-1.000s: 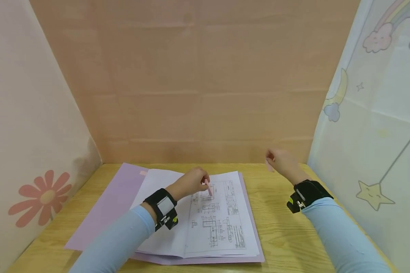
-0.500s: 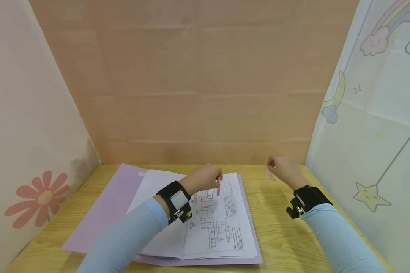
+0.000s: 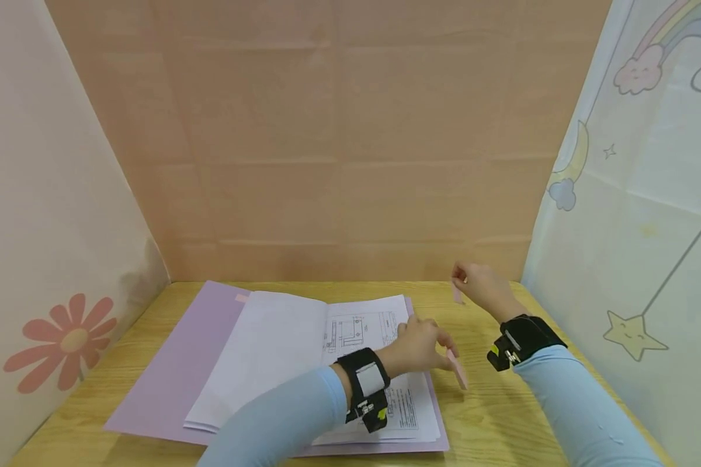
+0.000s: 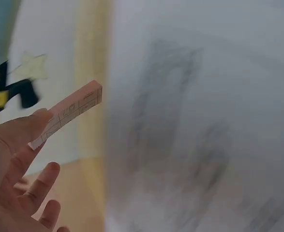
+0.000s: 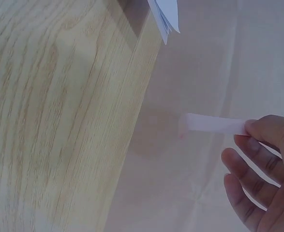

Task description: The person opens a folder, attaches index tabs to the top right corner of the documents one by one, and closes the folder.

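My left hand (image 3: 417, 347) is over the right edge of an open purple folder (image 3: 181, 363), pinching a thin pad of pink sticky tabs (image 3: 457, 370) between thumb and finger. In the left wrist view the pad (image 4: 74, 111) shows a printed grid along one side, and the other fingers are spread. Further back on the right, my right hand (image 3: 486, 288) pinches one pink sticky tab (image 3: 457, 295) by its end. The right wrist view shows this tab (image 5: 216, 124) pointing away from the fingertips. White sheets with technical drawings (image 3: 380, 324) lie in the folder, partly hidden by my left arm.
A small pink tab (image 3: 242, 298) sits near the top of the folder's left cover. The wooden table (image 3: 491, 415) shows to the right of the folder. A brown backdrop (image 3: 339, 162) rises behind, with decorated cloth walls at both sides.
My left hand has moved right and toward me with the pad, from over the drawing to past the folder's right edge. My right hand has barely shifted and still holds its tab.
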A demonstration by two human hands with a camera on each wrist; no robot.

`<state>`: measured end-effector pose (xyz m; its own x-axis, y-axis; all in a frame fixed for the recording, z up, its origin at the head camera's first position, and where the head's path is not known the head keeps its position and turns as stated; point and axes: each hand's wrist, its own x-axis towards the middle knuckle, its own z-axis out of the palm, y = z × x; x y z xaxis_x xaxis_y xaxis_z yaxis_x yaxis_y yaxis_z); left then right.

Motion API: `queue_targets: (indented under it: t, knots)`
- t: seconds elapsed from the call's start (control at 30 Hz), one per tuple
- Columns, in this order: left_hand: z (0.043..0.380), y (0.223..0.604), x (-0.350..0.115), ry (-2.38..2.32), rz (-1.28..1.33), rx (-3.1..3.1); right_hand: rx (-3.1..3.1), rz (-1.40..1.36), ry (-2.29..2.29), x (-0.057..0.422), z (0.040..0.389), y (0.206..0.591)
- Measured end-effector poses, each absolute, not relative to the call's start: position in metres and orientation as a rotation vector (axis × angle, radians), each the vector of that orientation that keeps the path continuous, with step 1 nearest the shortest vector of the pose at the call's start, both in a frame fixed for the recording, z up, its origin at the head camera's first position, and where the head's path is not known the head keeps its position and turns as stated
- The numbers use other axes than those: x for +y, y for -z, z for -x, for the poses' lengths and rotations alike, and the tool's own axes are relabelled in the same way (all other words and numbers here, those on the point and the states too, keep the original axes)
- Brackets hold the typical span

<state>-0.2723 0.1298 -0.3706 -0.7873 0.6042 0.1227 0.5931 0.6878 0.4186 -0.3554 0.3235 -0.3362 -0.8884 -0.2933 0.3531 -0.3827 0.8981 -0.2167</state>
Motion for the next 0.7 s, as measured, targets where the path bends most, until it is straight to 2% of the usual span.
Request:
queue_targets:
  t: [0.17, 0.33, 0.5, 0.7]
  knots:
    - [0.263, 0.4, 0.142, -0.541, -0.96, 2.922, -2.725, -0.511, -0.404, 0.322, 0.355, 0.337]
    - [0.263, 0.404, 0.146, -0.479, -0.956, 2.947, -2.704, -0.518, -0.391, 0.322, 0.355, 0.34]
    - [0.267, 0.388, 0.14, -0.5, -0.929, 2.882, -2.72, -0.518, -0.386, 0.321, 0.356, 0.344]
    - [0.293, 0.349, 0.111, -0.63, -0.961, 2.875, -2.741, -0.504, -0.405, 0.319, 0.357, 0.342]
